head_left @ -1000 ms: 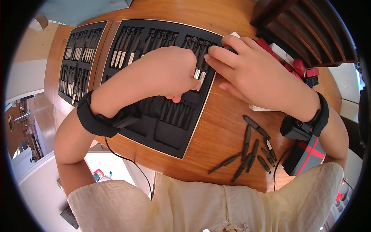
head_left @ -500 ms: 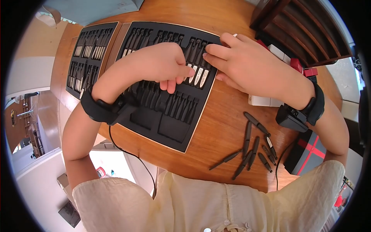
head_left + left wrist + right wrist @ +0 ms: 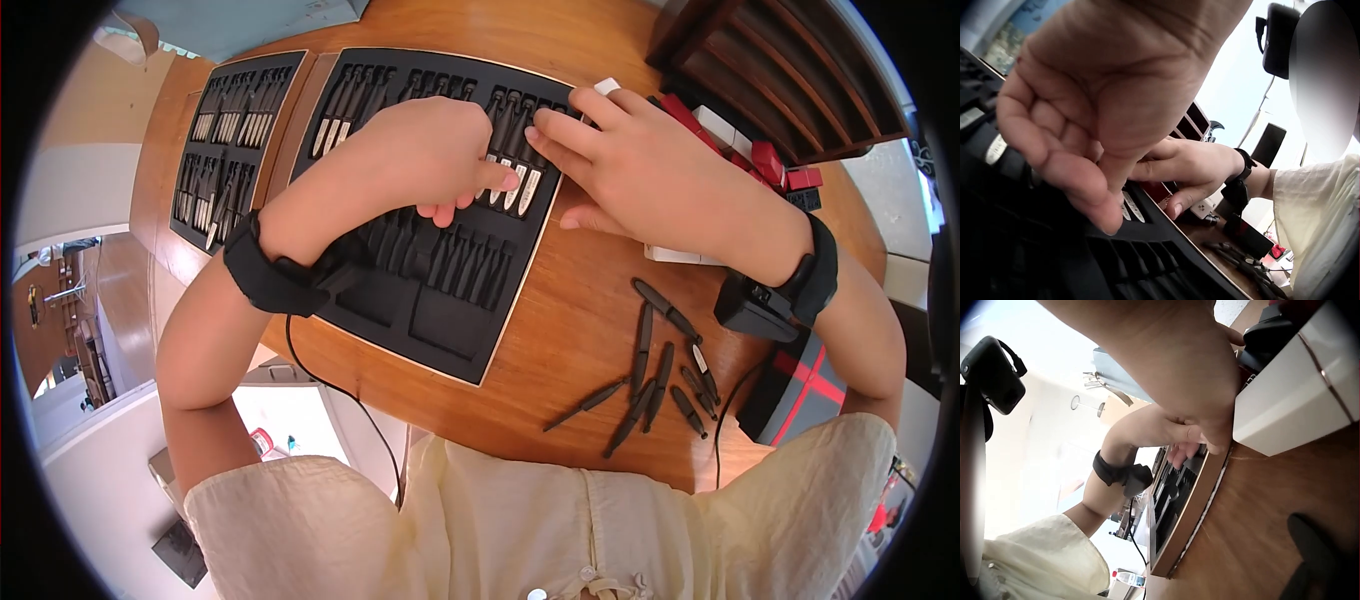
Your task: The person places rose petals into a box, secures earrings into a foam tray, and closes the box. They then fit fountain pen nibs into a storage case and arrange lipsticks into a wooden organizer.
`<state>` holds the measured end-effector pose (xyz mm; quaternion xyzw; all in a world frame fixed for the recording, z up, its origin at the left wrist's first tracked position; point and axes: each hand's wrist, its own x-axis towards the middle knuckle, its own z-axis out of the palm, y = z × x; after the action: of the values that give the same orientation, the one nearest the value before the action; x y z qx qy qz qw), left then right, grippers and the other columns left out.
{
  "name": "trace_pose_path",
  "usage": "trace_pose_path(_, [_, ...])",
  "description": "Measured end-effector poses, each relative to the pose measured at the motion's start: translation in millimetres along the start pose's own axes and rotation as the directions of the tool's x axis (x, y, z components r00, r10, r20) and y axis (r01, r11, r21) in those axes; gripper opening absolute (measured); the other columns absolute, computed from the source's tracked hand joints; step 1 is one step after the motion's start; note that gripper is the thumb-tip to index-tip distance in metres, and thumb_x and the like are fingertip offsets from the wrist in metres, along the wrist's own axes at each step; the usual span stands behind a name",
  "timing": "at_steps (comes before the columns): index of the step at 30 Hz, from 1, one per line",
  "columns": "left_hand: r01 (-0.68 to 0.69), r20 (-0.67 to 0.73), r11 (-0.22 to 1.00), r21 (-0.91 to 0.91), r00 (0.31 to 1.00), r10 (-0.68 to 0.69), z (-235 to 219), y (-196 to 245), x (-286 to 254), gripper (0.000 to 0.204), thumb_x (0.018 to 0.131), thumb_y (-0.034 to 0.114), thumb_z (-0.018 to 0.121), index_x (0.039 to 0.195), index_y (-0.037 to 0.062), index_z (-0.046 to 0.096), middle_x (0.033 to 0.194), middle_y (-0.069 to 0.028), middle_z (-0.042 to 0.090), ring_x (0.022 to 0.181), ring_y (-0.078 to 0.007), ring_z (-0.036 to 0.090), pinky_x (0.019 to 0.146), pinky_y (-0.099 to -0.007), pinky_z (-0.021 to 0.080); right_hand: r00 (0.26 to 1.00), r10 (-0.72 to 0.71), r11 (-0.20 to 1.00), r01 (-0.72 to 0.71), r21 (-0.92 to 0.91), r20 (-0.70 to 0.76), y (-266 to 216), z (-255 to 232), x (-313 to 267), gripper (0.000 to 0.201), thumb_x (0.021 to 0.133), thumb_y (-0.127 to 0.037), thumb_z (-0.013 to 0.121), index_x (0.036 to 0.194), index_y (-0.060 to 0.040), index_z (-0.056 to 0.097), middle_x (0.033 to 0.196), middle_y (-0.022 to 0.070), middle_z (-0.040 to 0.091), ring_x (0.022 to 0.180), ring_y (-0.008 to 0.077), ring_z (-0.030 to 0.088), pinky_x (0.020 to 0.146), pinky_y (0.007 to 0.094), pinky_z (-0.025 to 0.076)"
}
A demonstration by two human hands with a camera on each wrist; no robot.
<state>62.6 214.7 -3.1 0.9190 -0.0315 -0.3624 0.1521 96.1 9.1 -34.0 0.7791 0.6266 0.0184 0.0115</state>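
Observation:
In the head view a black-lined tray [image 3: 440, 335] holds rows of slim dark tools, some with white labels [image 3: 529, 190]. The left hand [image 3: 425, 150] hangs over its middle, fingers curled, thumb tip at the labelled tools; in the left wrist view the hand [image 3: 1091, 106] shows nothing between its fingertips. The right hand [image 3: 655, 175] lies across the tray's upper right corner, fingers loosely bent and fingertips at the dark tool ends. In the right wrist view, the right hand's [image 3: 1179, 369] fingertips are mostly hidden.
Several loose dark tools [image 3: 655, 385] lie on the wooden table [image 3: 550, 330]. A second filled tray [image 3: 265, 165] stands left. At the right are a dark slatted rack [image 3: 780, 80], red boxes [image 3: 768, 160], a white box [image 3: 1297, 381] and a grey box with red stripes [image 3: 800, 385].
The left hand has shifted slightly up and right along the labelled tools since half a second ago, fingers still curled. The right hand has stayed at the tray's corner, nearly unmoved.

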Motion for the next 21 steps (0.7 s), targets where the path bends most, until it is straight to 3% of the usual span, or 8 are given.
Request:
trace_pose_path(6, [-0.020,-0.008,0.992,-0.122,1.000,0.019,4.9,-4.8,0.8,0.052,0.093,0.038,0.063,0.061,-0.0029,0.063,0.051,-0.0104,0.061,0.043,-0.0159,0.060,0.044,-0.0269,0.047,1.000,-0.008,0.997,0.007,-0.083,-0.018,-3.3,3.0,-3.8,0.066,0.080,-0.046,0.069,0.123,0.0028,0.060,0.120,0.0061,0.051,0.108,0.0220,0.048,0.093,0.0348,0.044])
trace_pose_path(11, [-0.031,0.005,0.997,-0.075,0.999,0.031,6.6,2.6,0.4,0.052,0.093,0.037,0.064,0.060,-0.0032,0.062,0.052,-0.0106,0.062,0.043,-0.0158,0.060,0.043,-0.0266,0.047,0.999,0.018,0.999,-0.016,-0.043,0.051,-4.8,-0.2,-3.7,0.059,0.086,-0.044,0.066,0.121,0.0036,0.060,0.122,0.0067,0.051,0.111,0.0223,0.048,0.093,0.0354,0.044])
trace_pose_path(15, [0.019,-0.026,1.000,-0.023,0.999,-0.019,9.1,8.3,-1.8,0.054,0.092,0.038,0.065,0.058,-0.0030,0.062,0.053,-0.0106,0.063,0.041,-0.0146,0.059,0.043,-0.0259,0.047,0.997,0.024,0.998,-0.020,0.059,-0.072,2.9,-1.5,-9.1,0.055,0.091,-0.036,0.063,0.128,0.0036,0.053,0.121,0.0129,0.054,0.102,0.0266,0.054,0.093,0.0360,0.045])
trace_pose_path(16, [0.048,-0.055,0.999,-0.022,0.997,-0.049,10.0,11.5,-5.7,0.050,0.092,0.034,0.066,0.059,-0.0028,0.061,0.051,-0.0127,0.059,0.043,-0.0213,0.059,0.044,-0.0312,0.045,0.990,0.023,0.995,-0.010,0.096,-0.141,4.1,-7.2,-11.6,0.047,0.092,-0.029,0.061,0.127,0.0024,0.053,0.114,0.0146,0.056,0.098,0.0291,0.056,0.090,0.0377,0.046])
trace_pose_path(17, [0.046,-0.058,0.999,-0.017,0.997,-0.047,12.9,13.8,-11.0,0.050,0.092,0.034,0.066,0.059,-0.0028,0.061,0.051,-0.0127,0.059,0.043,-0.0213,0.059,0.044,-0.0312,0.045,0.989,0.026,0.996,-0.012,0.093,-0.144,6.5,-14.0,-15.7,0.047,0.092,-0.029,0.061,0.127,0.0024,0.053,0.114,0.0146,0.056,0.098,0.0291,0.056,0.090,0.0377,0.046])
trace_pose_path(18, [-0.099,-0.251,0.989,0.112,0.960,0.124,16.8,15.6,-16.4,0.047,0.091,0.032,0.066,0.060,-0.0026,0.060,0.051,-0.0144,0.056,0.046,-0.0263,0.058,0.046,-0.0347,0.044,0.993,0.009,0.995,0.003,0.096,-0.120,10.4,-22.8,-21.4,0.041,0.092,-0.026,0.061,0.121,0.0013,0.055,0.108,0.0139,0.057,0.096,0.0297,0.056,0.087,0.0388,0.047])
trace_pose_path(20, [-0.352,-0.499,0.883,0.311,0.730,0.467,31.4,24.6,-25.8,0.038,0.088,0.028,0.068,0.066,-0.0018,0.058,0.054,-0.0186,0.048,0.055,-0.0379,0.053,0.053,-0.0430,0.041,0.995,-0.002,0.995,0.011,0.101,-0.097,15.5,-39.4,-34.4,0.035,0.091,-0.023,0.061,0.116,0.0002,0.057,0.102,0.0131,0.058,0.095,0.0304,0.056,0.084,0.0398,0.047])
trace_pose_path(21, [-0.392,-0.430,0.866,0.311,0.754,0.496,37.5,34.2,-33.0,0.027,0.087,0.025,0.068,0.074,0.0016,0.061,0.062,-0.0166,0.055,0.060,-0.0358,0.057,0.055,-0.0425,0.044,0.999,0.001,0.998,0.002,0.060,-0.044,17.4,-46.2,-42.1,0.028,0.091,-0.021,0.060,0.109,-0.0006,0.058,0.096,0.0124,0.057,0.092,0.0307,0.056,0.081,0.0403,0.047])
